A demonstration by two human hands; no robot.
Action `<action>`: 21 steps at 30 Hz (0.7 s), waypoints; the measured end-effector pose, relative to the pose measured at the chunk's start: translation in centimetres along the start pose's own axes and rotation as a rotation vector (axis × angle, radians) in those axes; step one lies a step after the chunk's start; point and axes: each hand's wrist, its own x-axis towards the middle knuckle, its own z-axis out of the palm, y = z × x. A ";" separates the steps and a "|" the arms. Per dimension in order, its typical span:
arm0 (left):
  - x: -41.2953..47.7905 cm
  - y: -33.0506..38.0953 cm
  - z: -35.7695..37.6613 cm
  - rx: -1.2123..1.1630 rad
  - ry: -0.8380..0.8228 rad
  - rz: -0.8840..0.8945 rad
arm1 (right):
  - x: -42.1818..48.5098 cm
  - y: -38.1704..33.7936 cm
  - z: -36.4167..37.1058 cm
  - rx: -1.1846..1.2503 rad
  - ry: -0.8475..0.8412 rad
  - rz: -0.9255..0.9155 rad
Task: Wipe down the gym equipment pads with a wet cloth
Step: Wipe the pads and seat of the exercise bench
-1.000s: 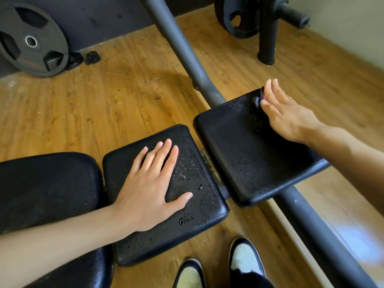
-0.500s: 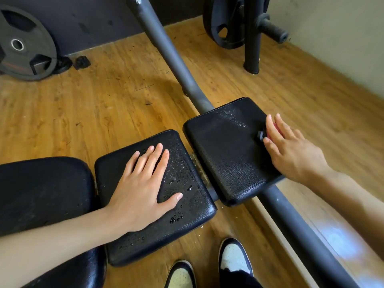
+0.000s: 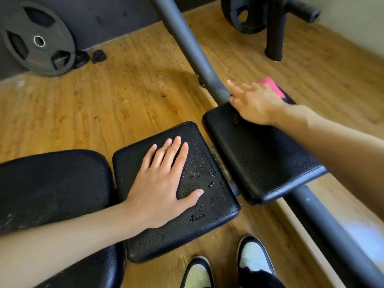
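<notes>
one right hand (image 3: 255, 104) slid up its pad (image 3: 261, 161).

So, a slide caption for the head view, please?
Left hand flat on a water-beaded pad; right hand with a pink cloth at the next pad.

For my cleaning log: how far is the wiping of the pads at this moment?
Done, probably: the near part of the right pad shows no drops. In hand: the right hand presses a pink cloth on that pad's far corner. Left: the middle pad, under the flat left hand, carries water drops; the big left pad shows pale specks.
</notes>
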 end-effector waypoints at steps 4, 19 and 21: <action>-0.1 0.1 -0.1 -0.005 0.001 0.003 | -2.7 -0.8 0.6 0.029 -0.009 -0.294; 0.0 -0.1 0.0 -0.005 0.008 0.005 | -0.5 -5.1 2.6 -0.049 0.133 -0.184; 0.0 -0.1 0.0 -0.015 0.013 0.008 | -0.7 -3.1 1.9 0.001 0.098 -0.154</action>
